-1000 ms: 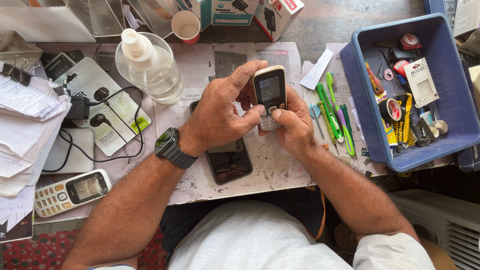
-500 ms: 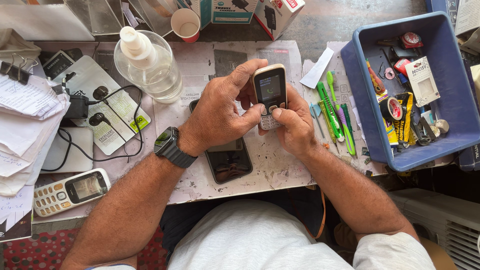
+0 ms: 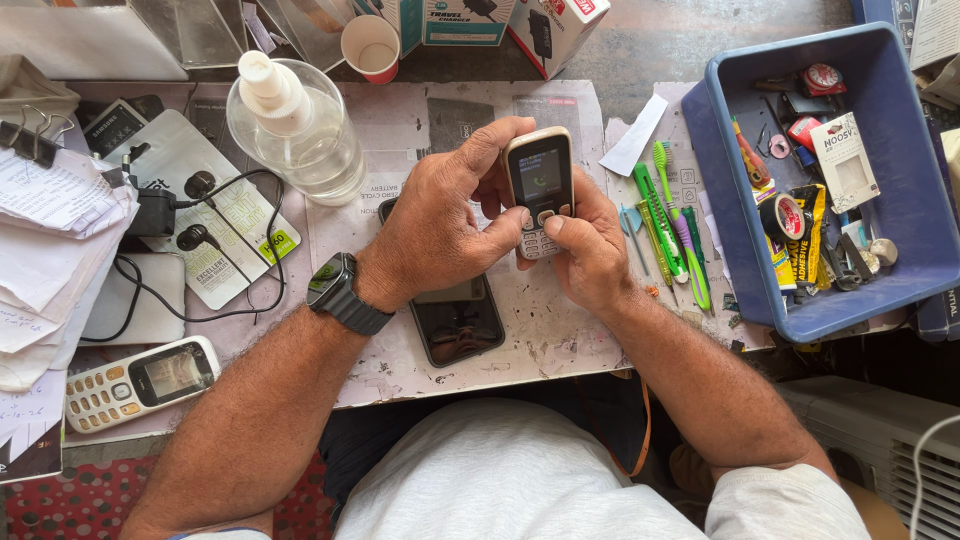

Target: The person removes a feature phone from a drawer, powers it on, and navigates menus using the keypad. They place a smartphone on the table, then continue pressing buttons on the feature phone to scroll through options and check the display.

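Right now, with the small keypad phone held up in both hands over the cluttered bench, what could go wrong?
1. The keypad phone is held above the bench by the left hand and right hand; a slip could drop it onto the black smartphone lying beneath.
2. The clear spray bottle stands close to the left hand; a knock might tip liquid toward the phones.
3. The white keypad phone lies near the table's front edge and could be nudged off.

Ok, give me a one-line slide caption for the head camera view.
Both hands, left hand and right hand, hold a small keypad phone above a smartphone on a cluttered workbench.
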Motion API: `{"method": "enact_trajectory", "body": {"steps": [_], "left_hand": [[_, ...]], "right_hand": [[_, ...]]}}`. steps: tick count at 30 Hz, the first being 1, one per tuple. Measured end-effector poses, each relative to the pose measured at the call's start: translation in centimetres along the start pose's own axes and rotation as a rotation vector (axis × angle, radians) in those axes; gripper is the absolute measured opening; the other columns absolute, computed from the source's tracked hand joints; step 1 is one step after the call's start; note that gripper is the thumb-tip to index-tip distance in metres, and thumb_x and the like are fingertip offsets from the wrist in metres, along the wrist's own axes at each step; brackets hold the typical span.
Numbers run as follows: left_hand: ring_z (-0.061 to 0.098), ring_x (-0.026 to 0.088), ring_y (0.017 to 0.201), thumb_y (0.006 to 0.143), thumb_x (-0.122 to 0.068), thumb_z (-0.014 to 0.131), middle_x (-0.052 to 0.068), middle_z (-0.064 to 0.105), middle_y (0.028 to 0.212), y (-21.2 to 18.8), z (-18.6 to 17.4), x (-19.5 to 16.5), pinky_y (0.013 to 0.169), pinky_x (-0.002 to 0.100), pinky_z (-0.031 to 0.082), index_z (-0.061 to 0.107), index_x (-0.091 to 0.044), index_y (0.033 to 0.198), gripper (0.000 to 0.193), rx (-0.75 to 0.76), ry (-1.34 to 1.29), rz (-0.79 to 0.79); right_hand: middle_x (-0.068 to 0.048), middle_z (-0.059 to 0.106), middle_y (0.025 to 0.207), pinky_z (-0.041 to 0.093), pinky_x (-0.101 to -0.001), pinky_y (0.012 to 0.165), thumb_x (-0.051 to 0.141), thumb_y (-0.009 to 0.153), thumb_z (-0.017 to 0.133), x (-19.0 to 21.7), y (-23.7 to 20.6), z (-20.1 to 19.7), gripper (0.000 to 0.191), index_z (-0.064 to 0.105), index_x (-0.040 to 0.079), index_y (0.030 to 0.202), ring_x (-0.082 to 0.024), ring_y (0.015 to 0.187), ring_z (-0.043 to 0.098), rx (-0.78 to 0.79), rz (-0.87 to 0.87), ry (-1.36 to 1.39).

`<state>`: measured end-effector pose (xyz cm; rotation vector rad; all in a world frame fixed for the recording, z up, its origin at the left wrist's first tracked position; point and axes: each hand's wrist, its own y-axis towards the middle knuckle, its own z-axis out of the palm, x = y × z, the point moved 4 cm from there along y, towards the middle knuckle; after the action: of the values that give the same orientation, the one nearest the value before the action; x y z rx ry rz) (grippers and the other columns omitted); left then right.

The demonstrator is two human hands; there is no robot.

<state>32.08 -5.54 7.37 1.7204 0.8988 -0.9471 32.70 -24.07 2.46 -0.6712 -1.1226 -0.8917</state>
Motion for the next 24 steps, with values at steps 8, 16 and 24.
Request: {"method": "enact_trajectory", "body": {"steps": [8, 16, 24], "left_hand": [[0.079, 0.016, 0.087, 0.087, -0.005, 0.073, 0.010, 0.076, 0.104, -0.05, 0.02, 0.04, 0.081, 0.030, 0.067, 0.042, -0.004, 0.150, 0.070, 0.001, -0.006, -0.002], [0.079, 0.015, 0.088, 0.087, -0.005, 0.073, 0.009, 0.076, 0.105, -0.04, 0.01, -0.03, 0.079, 0.029, 0.067, 0.042, -0.004, 0.150, 0.070, 0.001, -0.006, 0.000], [0.078, 0.015, 0.087, 0.087, -0.005, 0.073, 0.009, 0.076, 0.103, -0.06, 0.00, 0.03, 0.078, 0.029, 0.066, 0.043, -0.005, 0.150, 0.070, 0.000, -0.009, -0.009]], "right_hand": [[-0.014, 0.060, 0.107, 0.064, -0.0336, 0.072, 0.016, 0.091, 0.051, 0.01, -0.02, 0.05, 0.054, 0.047, -0.003, 0.142, -0.017, 0.090, 0.068, 0.013, 0.000, 0.015], [-0.014, 0.060, 0.105, 0.064, -0.0337, 0.071, 0.015, 0.090, 0.051, 0.06, -0.03, 0.02, 0.054, 0.047, -0.003, 0.141, -0.018, 0.089, 0.068, 0.012, 0.001, -0.002], [-0.014, 0.061, 0.106, 0.064, -0.0338, 0.070, 0.013, 0.089, 0.051, 0.05, -0.05, 0.05, 0.055, 0.047, -0.003, 0.142, -0.018, 0.091, 0.068, 0.006, 0.004, 0.014]]}}
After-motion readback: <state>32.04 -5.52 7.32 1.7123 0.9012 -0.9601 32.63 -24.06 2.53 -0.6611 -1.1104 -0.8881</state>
